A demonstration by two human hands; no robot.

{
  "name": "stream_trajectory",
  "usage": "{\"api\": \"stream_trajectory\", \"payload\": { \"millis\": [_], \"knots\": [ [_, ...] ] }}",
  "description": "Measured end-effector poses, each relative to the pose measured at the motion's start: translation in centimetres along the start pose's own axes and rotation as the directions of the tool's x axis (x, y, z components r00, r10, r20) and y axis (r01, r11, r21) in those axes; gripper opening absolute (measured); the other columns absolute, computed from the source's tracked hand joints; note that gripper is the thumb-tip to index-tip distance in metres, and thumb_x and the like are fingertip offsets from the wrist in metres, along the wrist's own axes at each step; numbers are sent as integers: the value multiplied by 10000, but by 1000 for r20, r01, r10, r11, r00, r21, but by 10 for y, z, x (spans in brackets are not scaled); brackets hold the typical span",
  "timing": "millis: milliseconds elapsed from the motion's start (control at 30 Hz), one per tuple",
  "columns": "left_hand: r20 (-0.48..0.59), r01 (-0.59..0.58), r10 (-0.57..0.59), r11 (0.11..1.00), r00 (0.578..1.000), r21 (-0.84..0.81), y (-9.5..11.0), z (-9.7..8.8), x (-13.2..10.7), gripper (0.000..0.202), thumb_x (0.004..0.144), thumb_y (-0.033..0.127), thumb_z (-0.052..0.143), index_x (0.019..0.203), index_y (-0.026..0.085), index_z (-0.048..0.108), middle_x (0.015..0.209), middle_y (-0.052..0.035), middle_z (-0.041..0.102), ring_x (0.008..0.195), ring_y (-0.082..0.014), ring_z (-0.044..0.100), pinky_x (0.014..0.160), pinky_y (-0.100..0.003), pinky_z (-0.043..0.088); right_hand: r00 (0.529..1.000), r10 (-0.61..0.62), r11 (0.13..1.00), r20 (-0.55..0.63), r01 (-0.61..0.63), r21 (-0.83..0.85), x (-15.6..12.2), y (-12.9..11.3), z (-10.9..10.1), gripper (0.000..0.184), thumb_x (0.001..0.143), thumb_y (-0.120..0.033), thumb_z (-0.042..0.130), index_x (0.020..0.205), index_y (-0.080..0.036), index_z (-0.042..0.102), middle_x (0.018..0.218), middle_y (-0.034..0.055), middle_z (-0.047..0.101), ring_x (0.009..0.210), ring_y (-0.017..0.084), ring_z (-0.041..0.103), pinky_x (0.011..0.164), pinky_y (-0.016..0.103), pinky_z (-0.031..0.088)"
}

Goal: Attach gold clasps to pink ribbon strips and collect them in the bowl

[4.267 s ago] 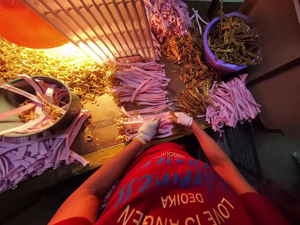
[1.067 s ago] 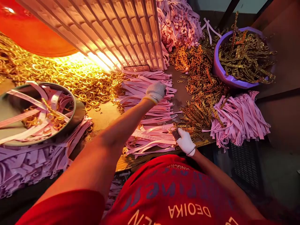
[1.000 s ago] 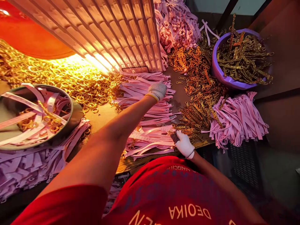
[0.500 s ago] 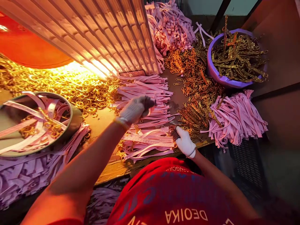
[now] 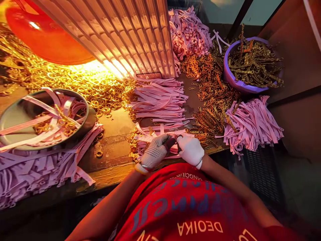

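Note:
My left hand [image 5: 156, 150], in a dotted white work glove with dark fingertips, is closed in a pinch at the table's front edge. Against its fingertips is my right hand [image 5: 192, 150], in a white glove with dark fingertips, also closed. Whatever lies between the fingers is hidden. Under and around both hands are pink straps [image 5: 142, 137], some with gold rings at their left ends. Just beyond them lies a row of more pink straps [image 5: 160, 100], laid side by side. Gold chain pieces [image 5: 209, 120] are heaped to the right.
A ribbed panel [image 5: 120, 36] and an orange-red lamp shade [image 5: 50, 36] stand at the back left, above a heap of gold rings [image 5: 105, 95]. A round tin [image 5: 91, 117] holds straps and rings. At right are a purple bowl [image 5: 229, 73] of chain pieces and a strap pile [image 5: 253, 125].
My left hand has come back from the strap row toward my body and met my right hand. The right hand has shifted slightly left. The view has moved a little.

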State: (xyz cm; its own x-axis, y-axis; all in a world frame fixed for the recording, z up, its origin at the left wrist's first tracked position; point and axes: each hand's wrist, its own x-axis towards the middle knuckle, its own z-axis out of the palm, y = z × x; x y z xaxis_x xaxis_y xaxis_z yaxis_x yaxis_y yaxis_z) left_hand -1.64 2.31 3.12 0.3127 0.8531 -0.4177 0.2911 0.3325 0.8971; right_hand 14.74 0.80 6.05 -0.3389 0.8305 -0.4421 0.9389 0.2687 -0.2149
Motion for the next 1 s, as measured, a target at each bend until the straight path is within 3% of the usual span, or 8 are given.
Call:
{"api": "stream_trajectory", "payload": {
  "millis": [100, 233, 333, 433, 533, 733, 867, 1000],
  "knots": [
    [44, -139, 132, 959, 990, 245, -10, -4, 5, 184, 782, 352, 626, 696, 191, 610, 672, -34, 610, 630, -159, 480, 568, -244, 377, 1000, -22, 999, -11, 21, -49, -2, 2, 21, 280, 979, -159, 380, 1144, -127, 604, 1029, 195, 684, 895, 265, 672, 701, 318, 470],
    [162, -111, 55, 927, 985, 359, -31, -3, 3, 26, 680, 219, 651, 671, 204, 632, 649, -41, 631, 608, -179, 491, 596, -271, 390, 999, -19, 1000, 32, 19, -21, -4, 3, 45, 266, 946, -149, 435, 1143, -102, 607, 1005, 197, 698, 930, 273, 682, 735, 320, 480],
    [188, -64, 21, 971, 982, 228, -44, 4, -7, 88, 736, 281, 660, 708, 199, 647, 692, -43, 658, 640, -183, 528, 615, -267, 424, 999, 31, 996, 43, -35, 77, -8, 3, 44, 316, 907, -125, 482, 1204, -113, 592, 1082, 173, 712, 1006, 259, 684, 808, 314, 488],
    [137, 1, -8, 999, 991, 50, -53, 10, -19, 237, 816, 406, 632, 740, 182, 642, 721, -37, 660, 669, -173, 544, 625, -253, 452, 998, -18, 987, 66, 7, 158, -12, 3, 32, 386, 921, -133, 484, 1300, -111, 555, 1131, 157, 720, 1035, 241, 688, 852, 304, 486],
    [84, 43, -40, 998, 996, -34, -58, 14, -26, 304, 802, 478, 650, 793, 174, 657, 761, -42, 672, 701, -180, 563, 650, -263, 481, 991, -58, 984, 116, 38, 173, -13, 4, 24, 445, 906, -171, 541, 1348, -117, 533, 1138, 156, 729, 1026, 252, 699, 832, 308, 492],
    [36, 49, -47, 998, 998, -44, -57, 15, -31, 308, 779, 486, 665, 789, 178, 665, 754, -40, 667, 728, -187, 568, 661, -263, 475, 992, -12, 985, 124, -10, 170, -12, 4, 36, 399, 933, -234, 531, 1323, -150, 550, 1092, 148, 747, 995, 263, 715, 799, 317, 495],
    [42, 91, -88, 993, 995, -77, -55, 19, -37, 297, 782, 470, 659, 780, 173, 662, 691, -24, 627, 703, -180, 542, 627, -253, 450, 989, -74, 988, 132, 55, 147, -16, 3, 46, 403, 890, -164, 529, 1291, -135, 552, 1063, 147, 752, 982, 260, 716, 782, 309, 496],
    [-1, 51, -51, 999, 999, -2, -59, 24, -40, 264, 773, 432, 643, 768, 169, 662, 751, -45, 673, 721, -192, 549, 670, -283, 473, 980, -103, 991, 169, 86, 106, -21, 2, 54, 365, 861, -152, 531, 1221, -107, 567, 1020, 167, 752, 970, 282, 717, 765, 324, 503]
  ]
}}
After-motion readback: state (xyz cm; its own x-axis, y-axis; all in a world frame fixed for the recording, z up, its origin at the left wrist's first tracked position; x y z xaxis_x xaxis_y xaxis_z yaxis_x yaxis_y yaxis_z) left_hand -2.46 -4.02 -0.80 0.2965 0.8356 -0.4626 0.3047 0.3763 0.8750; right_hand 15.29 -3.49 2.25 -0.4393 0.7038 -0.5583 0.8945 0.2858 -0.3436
